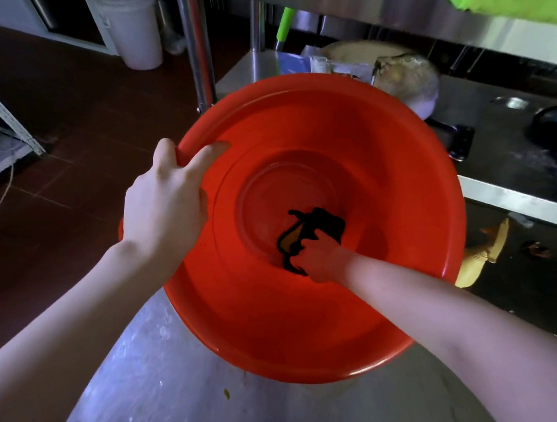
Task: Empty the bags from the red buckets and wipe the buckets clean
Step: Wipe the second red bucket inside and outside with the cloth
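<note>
On the scuffed stainless-steel table (144,385), near its edge, sits the large round red plastic bucket (399,169), mouth toward the camera, with no bag inside. The left hand (164,205) grips the rim on the left side, fingers curled over the lip. The right hand (316,257), down at the bucket's base, clutches a dark cloth with a yellow patch (326,224) against the bottom. Assessment: empty plastic, likely light and somewhat flexible; the glossy wall may be slick if wet, and the bucket may slide under wiping pressure. The rim is the soundest hold.
</note>
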